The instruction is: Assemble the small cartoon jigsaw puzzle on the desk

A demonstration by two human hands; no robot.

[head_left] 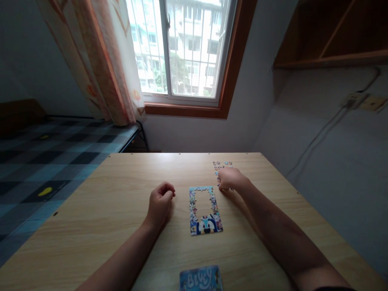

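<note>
A partly assembled jigsaw puzzle (194, 210) lies flat on the wooden table, its border joined around a bare middle. A blue cartoon dog's face fills its near end. Beyond its far right corner, several loose puzzle pieces (216, 163) are laid out in rows. My right hand (232, 178) is over these pieces and hides many of them. Its fingers point down and are drawn together at the tabletop; whatever is between the fingertips is hidden. My left hand (160, 202) rests on the table left of the puzzle, fingers curled in, with nothing visible in them.
A blue box or tin lettered "Bluey" (201, 279) sits at the near edge of the view. The wooden table (115, 214) ends before a barred window (188, 52). To the left is a bed with a checked cover (60, 149); a wall stands at right.
</note>
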